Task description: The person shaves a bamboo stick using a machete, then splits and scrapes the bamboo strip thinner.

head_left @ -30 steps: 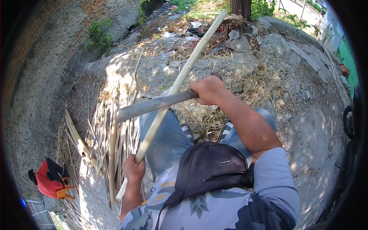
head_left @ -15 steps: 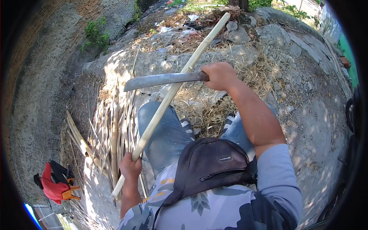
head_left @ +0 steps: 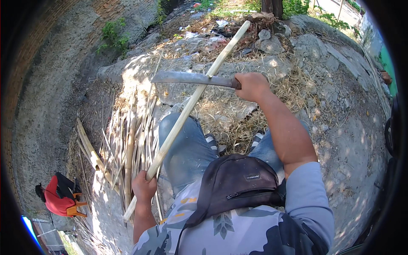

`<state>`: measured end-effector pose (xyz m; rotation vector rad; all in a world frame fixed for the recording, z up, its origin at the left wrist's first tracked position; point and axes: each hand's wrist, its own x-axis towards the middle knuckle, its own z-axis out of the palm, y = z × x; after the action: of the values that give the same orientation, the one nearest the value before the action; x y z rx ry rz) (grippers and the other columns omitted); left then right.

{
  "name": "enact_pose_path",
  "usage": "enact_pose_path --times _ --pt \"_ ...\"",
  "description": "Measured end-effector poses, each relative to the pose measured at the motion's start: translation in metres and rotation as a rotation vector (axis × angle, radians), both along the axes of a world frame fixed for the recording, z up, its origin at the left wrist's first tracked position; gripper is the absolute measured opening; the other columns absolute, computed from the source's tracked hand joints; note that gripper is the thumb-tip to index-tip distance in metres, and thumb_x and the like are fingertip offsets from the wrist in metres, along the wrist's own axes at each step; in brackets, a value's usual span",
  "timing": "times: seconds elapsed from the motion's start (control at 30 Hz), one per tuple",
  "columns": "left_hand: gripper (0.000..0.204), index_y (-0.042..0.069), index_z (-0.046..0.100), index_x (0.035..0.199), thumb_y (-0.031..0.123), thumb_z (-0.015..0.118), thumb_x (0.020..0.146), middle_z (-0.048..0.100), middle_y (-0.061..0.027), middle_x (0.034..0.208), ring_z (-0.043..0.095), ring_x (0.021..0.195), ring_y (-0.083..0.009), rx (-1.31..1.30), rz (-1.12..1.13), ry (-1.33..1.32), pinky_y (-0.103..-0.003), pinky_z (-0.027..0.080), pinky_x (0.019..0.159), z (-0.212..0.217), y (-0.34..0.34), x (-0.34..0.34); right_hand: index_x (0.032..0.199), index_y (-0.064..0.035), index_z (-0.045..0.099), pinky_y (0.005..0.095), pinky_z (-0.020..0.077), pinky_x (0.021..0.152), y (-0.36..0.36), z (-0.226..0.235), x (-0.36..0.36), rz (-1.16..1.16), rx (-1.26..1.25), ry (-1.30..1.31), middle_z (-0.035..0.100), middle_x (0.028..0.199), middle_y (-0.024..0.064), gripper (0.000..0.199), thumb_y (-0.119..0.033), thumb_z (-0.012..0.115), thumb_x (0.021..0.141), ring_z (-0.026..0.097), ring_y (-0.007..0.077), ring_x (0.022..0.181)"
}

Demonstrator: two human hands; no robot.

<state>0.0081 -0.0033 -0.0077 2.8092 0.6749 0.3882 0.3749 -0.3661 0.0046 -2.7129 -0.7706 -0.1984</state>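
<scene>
A long pale bamboo strip (head_left: 182,117) slants from the lower left up to the far middle, across my left thigh. Near its lower end my left hand (head_left: 144,185) is wrapped round it, with a short end sticking out below the fist. My right hand (head_left: 252,87) grips the dark handle of a machete (head_left: 187,78). The grey blade lies across the upper half of the strip, its broad tip pointing left, and appears to touch it. Both fists are closed.
Split bamboo strips (head_left: 131,157) lie in a heap left of my legs. Dry shavings (head_left: 236,127) cover the ground between my feet. A dark bag (head_left: 244,178) hangs at my front. At far left a person in red (head_left: 57,197) sits on an orange chair (head_left: 76,209). Stones (head_left: 270,42) lie ahead.
The machete has shifted slightly up and to the right, with its blade turned so the tip sits higher. The strip's far end appears a little lower. My left hand keeps its hold.
</scene>
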Motion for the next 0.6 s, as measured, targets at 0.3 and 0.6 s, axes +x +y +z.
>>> enact_pose_path --times 0.3,0.6 --pt "0.027 0.002 0.064 0.075 0.024 0.079 0.080 0.062 -0.0225 0.065 0.064 0.064 -0.0429 -0.150 0.044 0.003 -0.045 0.049 0.059 -0.013 -0.025 0.016 0.089 -0.0122 0.065 0.0464 0.0550 0.073 0.043 0.001 -0.036 0.392 -0.027 -0.115 0.071 0.081 0.0100 0.016 -0.022 0.070 0.078 0.072 0.0311 0.081" --pt "0.025 0.001 0.061 0.076 0.021 0.074 0.081 0.062 -0.0223 0.065 0.063 0.064 -0.0442 -0.094 -0.019 0.078 -0.047 0.050 0.061 -0.004 -0.004 -0.008 0.092 -0.0145 0.063 0.0481 0.0540 0.072 0.007 -0.011 0.004 0.043 0.106 -0.020 0.069 0.081 0.0097 0.022 -0.028 0.072 0.077 0.070 0.0329 0.081"
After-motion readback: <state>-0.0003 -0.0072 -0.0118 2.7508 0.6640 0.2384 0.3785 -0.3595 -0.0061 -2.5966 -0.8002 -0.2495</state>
